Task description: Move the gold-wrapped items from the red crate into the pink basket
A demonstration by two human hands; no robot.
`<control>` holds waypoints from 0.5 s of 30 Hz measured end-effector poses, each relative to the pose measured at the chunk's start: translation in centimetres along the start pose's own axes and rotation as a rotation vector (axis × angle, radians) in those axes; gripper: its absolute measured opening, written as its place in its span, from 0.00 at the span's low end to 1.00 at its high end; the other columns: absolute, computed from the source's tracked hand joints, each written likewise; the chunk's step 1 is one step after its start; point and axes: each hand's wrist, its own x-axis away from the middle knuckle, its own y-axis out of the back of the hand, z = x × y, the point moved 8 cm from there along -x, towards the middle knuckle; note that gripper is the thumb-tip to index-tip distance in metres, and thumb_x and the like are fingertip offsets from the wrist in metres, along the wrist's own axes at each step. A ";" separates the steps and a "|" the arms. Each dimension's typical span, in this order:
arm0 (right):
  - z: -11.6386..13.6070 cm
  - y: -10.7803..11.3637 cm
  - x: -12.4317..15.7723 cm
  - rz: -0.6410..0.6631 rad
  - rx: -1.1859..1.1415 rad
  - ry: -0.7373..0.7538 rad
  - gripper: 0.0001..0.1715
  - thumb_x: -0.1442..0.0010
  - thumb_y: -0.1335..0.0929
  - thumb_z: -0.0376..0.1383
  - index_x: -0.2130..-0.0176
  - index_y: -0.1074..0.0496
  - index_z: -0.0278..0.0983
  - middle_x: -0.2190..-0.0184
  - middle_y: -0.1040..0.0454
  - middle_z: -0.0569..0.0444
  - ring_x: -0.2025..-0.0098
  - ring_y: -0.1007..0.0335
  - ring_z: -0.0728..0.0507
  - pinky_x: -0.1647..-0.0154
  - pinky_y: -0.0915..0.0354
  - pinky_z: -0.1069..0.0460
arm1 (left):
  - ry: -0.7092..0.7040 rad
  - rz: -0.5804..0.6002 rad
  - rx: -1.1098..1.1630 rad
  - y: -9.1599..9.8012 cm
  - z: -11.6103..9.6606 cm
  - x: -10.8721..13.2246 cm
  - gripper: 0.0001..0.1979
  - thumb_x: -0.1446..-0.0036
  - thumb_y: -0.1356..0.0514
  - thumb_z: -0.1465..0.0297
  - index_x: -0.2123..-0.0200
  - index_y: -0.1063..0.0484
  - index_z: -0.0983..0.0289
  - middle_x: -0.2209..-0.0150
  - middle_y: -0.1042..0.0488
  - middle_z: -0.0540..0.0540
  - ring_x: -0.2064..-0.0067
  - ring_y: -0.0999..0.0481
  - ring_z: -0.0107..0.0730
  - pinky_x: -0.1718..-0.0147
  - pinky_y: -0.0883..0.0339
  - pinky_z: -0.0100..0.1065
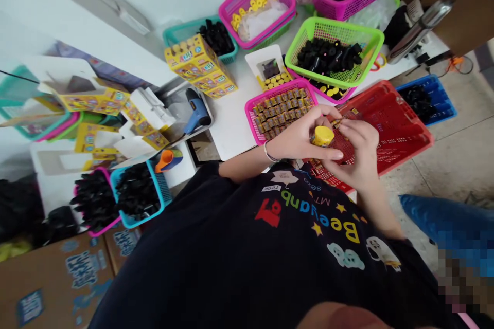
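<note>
My left hand, with a band at the wrist, is closed around a small yellow-capped tub, its cap facing up. Close beside it is my right hand, its fingers bent and drawn together by a small patterned piece that I cannot make out. Both hands are over the near side of a red crate, in front of my dark printed shirt. Just beyond the left hand, a pink basket holds rows of small tubs with patterned labels.
A lime basket of black parts stands behind, near a small open box of yellow-topped pieces. Printed yellow boxes are stacked leftward. A blue power tool and a cyan basket are farther left. Someone's blue clothing shows at right.
</note>
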 end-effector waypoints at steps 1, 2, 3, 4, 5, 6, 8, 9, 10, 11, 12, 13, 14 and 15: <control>0.3 -0.4 -0.9 0.014 -0.034 -0.017 0.38 0.45 0.19 0.41 0.38 0.28 0.52 0.45 0.22 0.51 0.41 0.24 0.31 0.35 0.30 0.27 | -0.049 0.015 0.002 -0.4 -0.6 -0.1 0.35 0.46 0.24 0.58 0.44 0.39 0.60 0.54 0.31 0.53 0.55 0.27 0.33 0.55 0.30 0.34; 0.2 -0.7 -1.6 0.029 -0.074 -0.062 0.31 0.45 0.19 0.43 0.44 0.25 0.52 0.47 0.21 0.53 0.42 0.24 0.32 0.34 0.31 0.27 | -0.080 0.044 0.015 -0.9 -1.0 -0.2 0.34 0.44 0.26 0.59 0.43 0.40 0.59 0.51 0.32 0.54 0.53 0.26 0.34 0.54 0.29 0.35; -0.1 -0.8 -2.1 0.044 -0.106 -0.116 0.26 0.46 0.19 0.46 0.49 0.24 0.52 0.50 0.20 0.55 0.42 0.24 0.32 0.33 0.32 0.26 | -0.090 0.088 0.046 -1.3 -1.3 -0.3 0.33 0.42 0.27 0.59 0.41 0.42 0.58 0.50 0.33 0.54 0.53 0.26 0.33 0.53 0.29 0.35; -0.3 -0.9 -2.4 0.058 -0.120 -0.162 0.24 0.47 0.19 0.50 0.53 0.23 0.52 0.52 0.19 0.56 0.42 0.24 0.31 0.33 0.32 0.26 | -0.079 0.135 0.087 -1.8 -1.4 -0.3 0.32 0.39 0.29 0.60 0.40 0.44 0.57 0.50 0.34 0.54 0.55 0.26 0.31 0.54 0.28 0.34; -0.4 -0.8 -2.7 0.071 -0.114 -0.188 0.24 0.48 0.18 0.53 0.55 0.22 0.52 0.54 0.19 0.56 0.42 0.24 0.31 0.32 0.33 0.26 | -0.062 0.178 0.124 -2.1 -1.5 -0.3 0.32 0.38 0.30 0.61 0.40 0.46 0.56 0.50 0.34 0.53 0.56 0.26 0.29 0.55 0.27 0.34; -0.3 -0.6 -2.9 0.079 -0.091 -0.181 0.24 0.49 0.18 0.55 0.56 0.22 0.52 0.55 0.18 0.56 0.43 0.23 0.31 0.33 0.33 0.26 | -0.055 0.207 0.150 -2.3 -1.6 -0.3 0.32 0.37 0.31 0.62 0.40 0.47 0.55 0.50 0.35 0.53 0.56 0.26 0.28 0.56 0.26 0.33; 0.2 -0.2 -3.2 0.091 -0.016 -0.123 0.23 0.49 0.19 0.56 0.58 0.20 0.52 0.56 0.17 0.57 0.46 0.22 0.32 0.35 0.32 0.27 | -0.060 0.223 0.153 -2.4 -2.0 -0.2 0.32 0.38 0.31 0.64 0.40 0.48 0.55 0.46 0.38 0.55 0.51 0.26 0.30 0.54 0.25 0.33; 0.6 0.0 -3.3 0.088 0.022 -0.085 0.23 0.49 0.19 0.57 0.58 0.20 0.52 0.55 0.16 0.57 0.47 0.22 0.32 0.36 0.31 0.28 | -0.073 0.222 0.143 -2.3 -2.3 -0.2 0.32 0.38 0.31 0.64 0.40 0.47 0.55 0.44 0.39 0.56 0.48 0.26 0.31 0.52 0.24 0.33; 0.8 0.1 -3.3 0.083 0.051 -0.049 0.23 0.50 0.19 0.57 0.59 0.19 0.52 0.55 0.16 0.58 0.48 0.22 0.32 0.37 0.30 0.29 | -0.090 0.227 0.138 -2.3 -2.7 -0.2 0.31 0.38 0.31 0.65 0.41 0.47 0.54 0.43 0.39 0.56 0.45 0.27 0.32 0.50 0.24 0.33; 0.8 0.3 -3.2 0.079 0.071 -0.025 0.23 0.51 0.19 0.58 0.60 0.19 0.53 0.55 0.15 0.59 0.49 0.23 0.32 0.37 0.30 0.29 | -0.107 0.240 0.145 -2.4 -3.1 -0.1 0.31 0.38 0.31 0.66 0.41 0.46 0.54 0.43 0.39 0.56 0.43 0.28 0.33 0.49 0.24 0.34; 0.6 0.4 -2.9 0.080 0.083 -0.023 0.23 0.51 0.19 0.60 0.60 0.19 0.53 0.55 0.15 0.60 0.50 0.23 0.33 0.36 0.31 0.28 | -0.117 0.253 0.159 -2.4 -3.4 0.0 0.29 0.38 0.31 0.66 0.42 0.46 0.54 0.43 0.39 0.55 0.42 0.28 0.33 0.47 0.24 0.34; 0.2 0.6 -2.5 0.083 0.085 -0.048 0.23 0.51 0.19 0.61 0.61 0.19 0.54 0.57 0.15 0.61 0.51 0.23 0.33 0.35 0.32 0.28 | -0.121 0.261 0.168 -2.5 -3.7 0.1 0.28 0.38 0.32 0.67 0.42 0.45 0.53 0.44 0.39 0.54 0.42 0.28 0.34 0.47 0.24 0.35; -0.6 0.8 -1.9 0.082 0.078 -0.105 0.23 0.52 0.20 0.63 0.63 0.19 0.55 0.59 0.14 0.63 0.52 0.24 0.34 0.34 0.34 0.26 | -0.125 0.261 0.156 -2.6 -3.9 0.1 0.28 0.38 0.32 0.67 0.43 0.45 0.52 0.44 0.39 0.53 0.41 0.28 0.34 0.46 0.24 0.36; -1.5 1.2 -1.2 0.076 0.066 -0.192 0.22 0.52 0.20 0.64 0.64 0.18 0.56 0.61 0.15 0.64 0.54 0.24 0.35 0.33 0.35 0.25 | -0.134 0.248 0.122 -2.6 -3.9 0.2 0.28 0.38 0.32 0.67 0.42 0.44 0.52 0.44 0.39 0.53 0.41 0.28 0.35 0.46 0.23 0.36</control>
